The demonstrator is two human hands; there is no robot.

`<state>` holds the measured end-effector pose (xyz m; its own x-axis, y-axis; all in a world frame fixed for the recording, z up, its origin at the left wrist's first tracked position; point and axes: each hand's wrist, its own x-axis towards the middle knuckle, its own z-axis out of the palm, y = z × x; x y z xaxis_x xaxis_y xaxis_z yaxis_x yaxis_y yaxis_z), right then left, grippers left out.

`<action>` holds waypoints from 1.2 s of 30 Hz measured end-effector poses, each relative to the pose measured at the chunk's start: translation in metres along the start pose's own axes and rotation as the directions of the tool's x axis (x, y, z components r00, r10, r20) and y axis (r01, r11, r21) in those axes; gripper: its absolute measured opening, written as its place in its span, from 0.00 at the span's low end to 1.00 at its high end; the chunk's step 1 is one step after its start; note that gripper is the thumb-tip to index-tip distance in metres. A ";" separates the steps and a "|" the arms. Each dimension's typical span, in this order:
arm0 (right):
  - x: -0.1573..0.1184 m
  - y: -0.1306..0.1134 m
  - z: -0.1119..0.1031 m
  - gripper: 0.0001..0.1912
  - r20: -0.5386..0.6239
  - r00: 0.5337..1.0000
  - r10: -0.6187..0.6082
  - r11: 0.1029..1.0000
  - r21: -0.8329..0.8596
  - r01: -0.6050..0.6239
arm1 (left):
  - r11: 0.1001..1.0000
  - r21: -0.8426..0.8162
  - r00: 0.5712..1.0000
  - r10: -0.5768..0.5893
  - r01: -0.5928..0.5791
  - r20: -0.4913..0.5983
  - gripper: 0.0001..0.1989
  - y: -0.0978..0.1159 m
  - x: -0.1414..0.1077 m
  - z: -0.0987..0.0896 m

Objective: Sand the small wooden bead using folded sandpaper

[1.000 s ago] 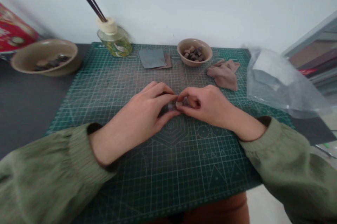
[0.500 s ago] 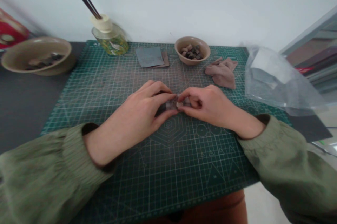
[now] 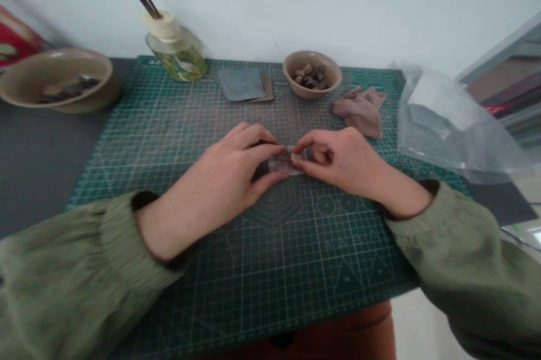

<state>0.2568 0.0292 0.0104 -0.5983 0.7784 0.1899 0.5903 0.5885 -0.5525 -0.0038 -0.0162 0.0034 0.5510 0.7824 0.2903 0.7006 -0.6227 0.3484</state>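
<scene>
Low over the middle of the green cutting mat (image 3: pixel 262 270), my right hand (image 3: pixel 349 160) pinches a small pale block (image 3: pixel 296 158) between thumb and forefinger. Under the block lies a dusty greyish sheet that looks like sandpaper (image 3: pixel 279 165). My left hand (image 3: pixel 228 165) holds this sheet from the left, its thumb along the near edge and its fingers along the far edge. My palm and fingers hide part of the sheet. The block's lower side cannot be seen.
Behind my hands are spare sandpaper sheets (image 3: pixel 240 84), a small bowl (image 3: pixel 291 75) of little blocks and a crumpled brownish cloth (image 3: pixel 363 112). A reed diffuser (image 3: pixel 180 53) and larger bowl (image 3: pixel 25 92) stand left. A clear plastic bag (image 3: pixel 448 129) lies right.
My right hand has shifted slightly right and up with the block, baring more of the sheet between my hands. The left hand keeps its hold. The view has tilted slightly.
</scene>
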 end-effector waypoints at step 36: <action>0.001 -0.003 0.004 0.09 0.022 0.999 0.027 0.999 -0.028 -0.026 | 0.999 -0.047 1.000 -0.001 0.000 -0.027 0.15 -0.004 -0.002 0.004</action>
<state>0.2519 0.0273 0.0093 -0.5939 0.7891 0.1569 0.6211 0.5736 -0.5341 -0.0060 -0.0151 -0.0025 0.5380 0.7825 0.3135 0.6786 -0.6226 0.3896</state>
